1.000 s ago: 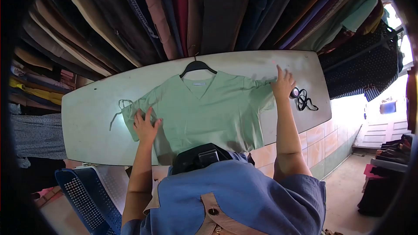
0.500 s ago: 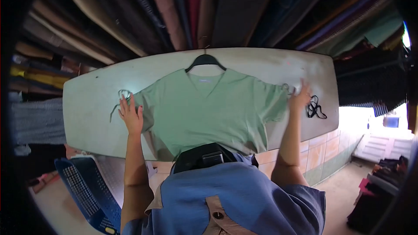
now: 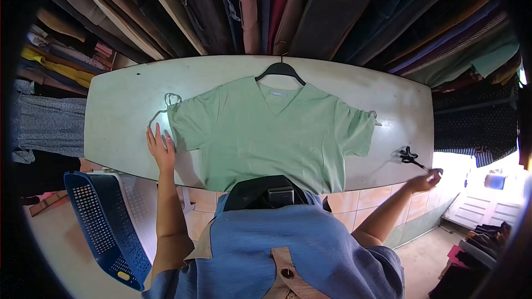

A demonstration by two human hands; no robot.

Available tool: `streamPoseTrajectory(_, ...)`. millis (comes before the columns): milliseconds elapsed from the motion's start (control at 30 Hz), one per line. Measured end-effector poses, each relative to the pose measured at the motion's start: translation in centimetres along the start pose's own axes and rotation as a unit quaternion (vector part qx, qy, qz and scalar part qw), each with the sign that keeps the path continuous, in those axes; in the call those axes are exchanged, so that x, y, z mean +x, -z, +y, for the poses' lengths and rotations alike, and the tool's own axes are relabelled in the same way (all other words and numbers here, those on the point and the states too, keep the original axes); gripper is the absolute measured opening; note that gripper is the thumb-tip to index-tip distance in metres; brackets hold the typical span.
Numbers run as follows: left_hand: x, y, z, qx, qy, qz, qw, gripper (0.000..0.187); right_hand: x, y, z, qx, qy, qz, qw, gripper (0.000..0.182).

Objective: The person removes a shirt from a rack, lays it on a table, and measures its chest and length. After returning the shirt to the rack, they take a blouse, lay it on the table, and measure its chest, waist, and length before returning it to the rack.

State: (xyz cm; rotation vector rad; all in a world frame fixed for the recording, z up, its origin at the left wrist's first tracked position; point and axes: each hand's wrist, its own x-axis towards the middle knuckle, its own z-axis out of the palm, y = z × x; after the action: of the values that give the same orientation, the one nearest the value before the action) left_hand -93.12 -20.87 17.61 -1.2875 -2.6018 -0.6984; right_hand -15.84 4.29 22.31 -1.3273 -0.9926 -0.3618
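Note:
A light green V-neck top (image 3: 271, 138) lies spread on the white table, with a black hanger (image 3: 281, 72) in its neck. Thin green ties loop out at the sleeve ends. My left hand (image 3: 161, 150) rests by the left sleeve, fingers stretched out and holding nothing. At the table's right front edge, my right hand (image 3: 425, 180) is closed with its fingers pinched. A bunched black cord (image 3: 409, 155) runs from the tabletop to those fingers; its end is hidden in them.
Folded or hanging clothes (image 3: 221, 11) line the far side of the table (image 3: 122, 127). A blue perforated basket (image 3: 102, 221) stands at the lower left. More clothes hang at the right, and a stack of folded garments (image 3: 476, 254) sits at the lower right.
My right hand has moved from the right sleeve toward the table's front right edge and taken hold of the black cord, drawing it along. My left hand has shifted slightly down from the left tie.

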Motion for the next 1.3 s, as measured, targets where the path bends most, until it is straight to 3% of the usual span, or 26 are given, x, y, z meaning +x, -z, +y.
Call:
streamPoseTrajectory(100,0.4,1.3,2.6,-0.027,-0.053,0.016,0.998,0.044,5.9,1.3,-8.9,0.193,-0.057,0.116,0.973,0.034)
streamPoseTrajectory(167,0.3,1.0,4.6,-0.046,-0.084,0.031,0.995,0.039,7.0,1.7,-15.9,0.169,-0.097,-0.023,0.980,0.035)
streamPoseTrajectory(200,0.2,0.6,5.6,-0.163,-0.047,0.003,0.985,0.032,8.2,2.2,-15.5,-0.011,-0.072,-0.186,0.980,0.038)
streamPoseTrajectory(233,0.1,0.3,6.7,-0.277,-0.009,-0.025,0.960,0.026,6.5,0.2,-19.7,0.101,-0.138,-0.204,0.964,0.034)
streamPoseTrajectory(300,-0.1,-0.2,10.3,-0.443,0.085,-0.170,0.876,0.018,2.8,-1.6,-22.9,0.145,-0.182,-0.443,0.866,0.026)
streamPoseTrajectory(367,0.1,0.0,14.6,-0.489,0.085,-0.305,0.813,0.018,-3.5,-4.5,-25.6,0.179,-0.234,-0.599,0.744,0.029)
streamPoseTrajectory(433,-0.4,-0.9,17.8,-0.531,0.053,-0.414,0.737,0.020,-9.5,-6.3,-28.6,0.088,-0.229,-0.725,0.644,0.032)
streamPoseTrajectory(500,-0.6,-0.7,21.0,-0.561,0.109,-0.514,0.640,0.022,-14.8,-7.2,-30.2,0.198,-0.202,-0.752,0.596,0.029)
streamPoseTrajectory(567,-0.8,-0.1,23.3,-0.567,0.147,-0.552,0.593,0.025,-18.2,-7.9,-31.2,0.206,-0.154,-0.758,0.599,0.029)
streamPoseTrajectory(667,-1.8,-2.0,23.2,-0.545,0.210,-0.567,0.581,0.024,-20.6,-8.5,-32.4,0.206,-0.057,-0.755,0.620,0.031)
streamPoseTrajectory(700,-1.9,-2.1,22.9,-0.544,0.213,-0.565,0.583,0.024,-21.0,-8.6,-32.6,0.196,-0.006,-0.748,0.634,0.031)
streamPoseTrajectory(900,-2.7,-3.2,20.8,-0.516,0.271,-0.519,0.625,0.016,-23.1,-8.9,-33.0,0.133,0.095,-0.769,0.619,0.026)
streamPoseTrajectory(967,-2.4,-3.8,19.3,-0.463,0.102,-0.396,0.786,0.013,-23.7,-9.0,-32.4,0.105,0.088,-0.773,0.620,0.025)
streamPoseTrajectory(1000,-1.8,-3.6,18.5,-0.463,0.102,-0.397,0.786,0.013,-23.9,-9.1,-32.0,0.077,0.084,-0.775,0.622,0.024)
streamPoseTrajectory(1067,-0.2,-3.2,16.8,-0.306,0.111,-0.273,0.905,0.013,-24.1,-9.6,-31.1,0.058,0.086,-0.771,0.629,0.024)
streamPoseTrajectory(1167,1.1,-3.2,14.7,-0.207,0.112,-0.203,0.951,0.010,-24.4,-10.2,-30.5,0.035,0.090,-0.768,0.633,0.024)
streamPoseTrajectory(1300,1.3,-3.5,14.6,-0.146,0.112,-0.187,0.965,0.008,-25.3,-11.0,-30.6,0.024,0.103,-0.772,0.627,0.024)
